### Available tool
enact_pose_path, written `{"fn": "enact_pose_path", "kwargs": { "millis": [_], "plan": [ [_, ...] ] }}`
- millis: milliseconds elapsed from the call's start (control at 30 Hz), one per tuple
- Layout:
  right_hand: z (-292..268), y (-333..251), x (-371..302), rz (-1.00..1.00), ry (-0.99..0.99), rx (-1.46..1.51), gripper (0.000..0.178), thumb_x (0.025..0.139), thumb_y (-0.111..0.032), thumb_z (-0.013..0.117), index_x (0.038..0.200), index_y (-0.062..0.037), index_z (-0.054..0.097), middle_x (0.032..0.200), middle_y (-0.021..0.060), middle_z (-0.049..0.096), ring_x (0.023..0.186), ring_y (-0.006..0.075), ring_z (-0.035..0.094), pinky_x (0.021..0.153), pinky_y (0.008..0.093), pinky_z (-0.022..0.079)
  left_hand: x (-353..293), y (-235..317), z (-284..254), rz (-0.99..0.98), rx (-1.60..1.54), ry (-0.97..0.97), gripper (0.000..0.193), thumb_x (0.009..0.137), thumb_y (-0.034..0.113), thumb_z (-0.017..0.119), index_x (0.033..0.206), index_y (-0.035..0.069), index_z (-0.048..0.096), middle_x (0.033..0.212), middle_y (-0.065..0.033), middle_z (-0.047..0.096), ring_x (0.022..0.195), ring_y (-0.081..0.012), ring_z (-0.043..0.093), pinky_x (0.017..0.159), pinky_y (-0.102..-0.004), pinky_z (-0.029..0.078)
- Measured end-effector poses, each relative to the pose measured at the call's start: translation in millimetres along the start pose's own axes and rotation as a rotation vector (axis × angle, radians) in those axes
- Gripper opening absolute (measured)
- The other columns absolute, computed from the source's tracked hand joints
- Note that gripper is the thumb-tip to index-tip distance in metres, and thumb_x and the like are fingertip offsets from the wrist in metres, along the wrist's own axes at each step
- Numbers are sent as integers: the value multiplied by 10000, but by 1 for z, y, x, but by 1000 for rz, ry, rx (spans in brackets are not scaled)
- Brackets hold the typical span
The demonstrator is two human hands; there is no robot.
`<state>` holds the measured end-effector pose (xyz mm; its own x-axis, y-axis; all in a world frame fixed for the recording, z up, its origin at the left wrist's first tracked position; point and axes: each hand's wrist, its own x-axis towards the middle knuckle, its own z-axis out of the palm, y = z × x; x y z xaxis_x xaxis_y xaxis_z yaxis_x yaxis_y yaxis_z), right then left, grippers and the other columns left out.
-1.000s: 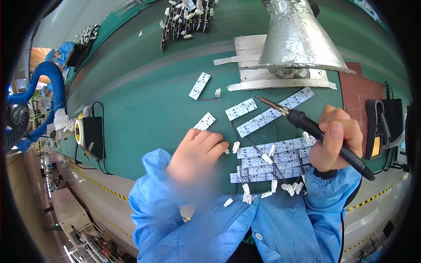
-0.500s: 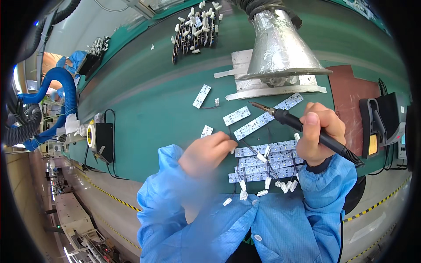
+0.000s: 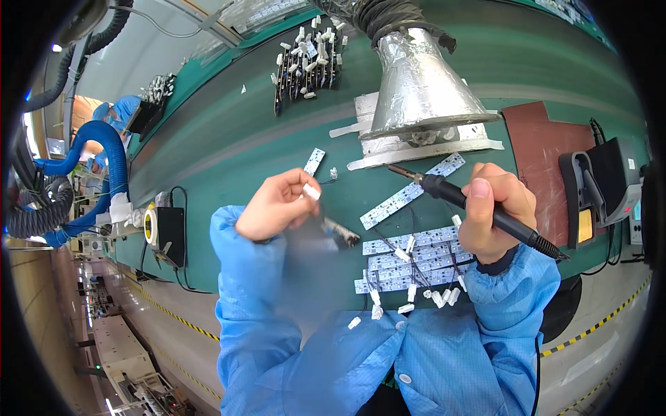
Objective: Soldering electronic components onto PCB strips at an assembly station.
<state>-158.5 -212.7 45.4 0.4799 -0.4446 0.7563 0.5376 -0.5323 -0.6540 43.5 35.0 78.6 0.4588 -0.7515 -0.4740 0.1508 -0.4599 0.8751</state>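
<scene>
My left hand [image 3: 274, 206] pinches a white plug connector [image 3: 311, 192] between thumb and fingers. Below it a small circuit board [image 3: 340, 232] hangs tilted, seen nearly edge-on; a blur covers part of the area beside it. My right hand [image 3: 496, 211] grips a black soldering iron [image 3: 444, 189], its tip pointing left toward the fume hood. Under the tip a white LED strip board [image 3: 414, 191] lies slanted on the green mat. Nearer to me, several strip boards [image 3: 409, 262] lie in a row with dark wires and white connectors. Behind my left hand is a short board [image 3: 314, 161].
A foil-covered fume hood [image 3: 427, 90] stands over a white plate [image 3: 472, 144]. A soldering station [image 3: 600, 184] and a brown mat [image 3: 538, 152] are at the right. A rack of wired boards [image 3: 309, 62] stands at the back. A black device [image 3: 166, 232] sits on the left edge.
My left hand has moved up and left, lifting a small board by its connector off the mat. My right hand keeps the soldering iron in nearly the same place. The view has shifted slightly.
</scene>
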Motion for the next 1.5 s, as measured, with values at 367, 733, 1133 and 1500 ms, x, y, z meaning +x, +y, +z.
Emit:
{"fn": "enact_pose_path", "kwargs": {
  "millis": [367,733,1133,1500],
  "plan": [
    [-6,-2,1,-8,-9,-38,160,920,-28,553,775,-11,489,610,84,532,503,132,432,462,307,346,50,-11,46,152,753,460,459,812,153,662,1224,-19,555,990,-182,633,867,-301,644,789,-397,524],
    [-54,-38,-3,-29,240,-52,130,921,-77,526,823,7,522,665,85,518,564,124,445,500,289,330,56,-16,52,291,884,397,393,801,154,750,1123,-2,589,859,-156,638,780,-292,637,736,-404,508],
    [-143,-37,-137,120,703,-587,268,1058,-249,471,1083,4,554,871,74,509,663,124,446,555,252,351,-26,163,96,324,522,-104,371,814,-28,709,1164,-17,587,968,-37,645,802,-73,617,659,-214,498],
    [-127,-17,-157,42,726,-623,296,1044,-325,500,1128,-47,557,792,61,479,629,148,448,566,288,367,304,302,212,729,983,30,452,791,188,707,1209,36,625,928,-109,677,796,-204,663,753,-334,534]
  ]
}}
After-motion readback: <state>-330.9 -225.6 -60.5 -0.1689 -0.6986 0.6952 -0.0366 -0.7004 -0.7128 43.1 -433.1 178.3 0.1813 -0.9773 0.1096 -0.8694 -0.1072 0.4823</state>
